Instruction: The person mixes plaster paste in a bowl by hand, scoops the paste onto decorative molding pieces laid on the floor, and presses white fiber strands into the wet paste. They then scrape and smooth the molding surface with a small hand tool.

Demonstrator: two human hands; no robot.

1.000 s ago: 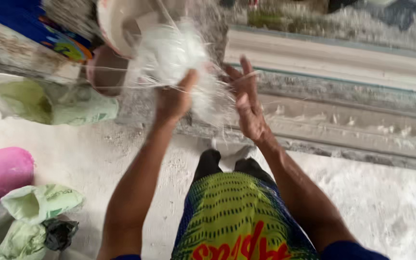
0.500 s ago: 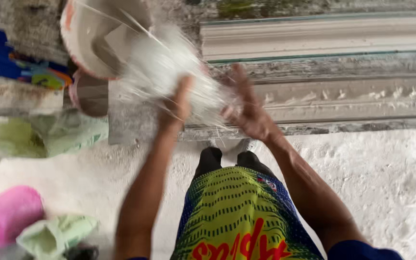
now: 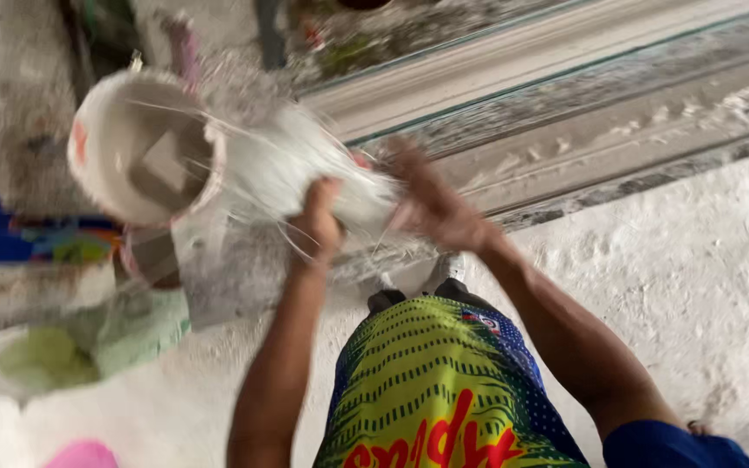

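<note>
Both my hands grip a bundle of white fibre strands (image 3: 283, 169), stretched between them above a long plaster moulding. My left hand (image 3: 318, 221) is closed on the strands near their middle. My right hand (image 3: 431, 204) holds the right end, blurred by motion. Loose threads trail from the bundle toward a white bucket (image 3: 97, 134) at the left. Below my arms I see my yellow, green and blue patterned shorts (image 3: 439, 390).
A long grey-white plaster cornice moulding (image 3: 582, 113) runs across the top right. A smaller pinkish tub (image 3: 149, 256) sits under the bucket. Green sacks (image 3: 88, 342) and a pink object (image 3: 84, 455) lie at the lower left. The floor (image 3: 695, 286) is covered in white powder.
The view has swung and tilted, so the bucket and moulding shifted in frame. My hands keep hold of the fibre bundle and have drawn it more sideways between them.
</note>
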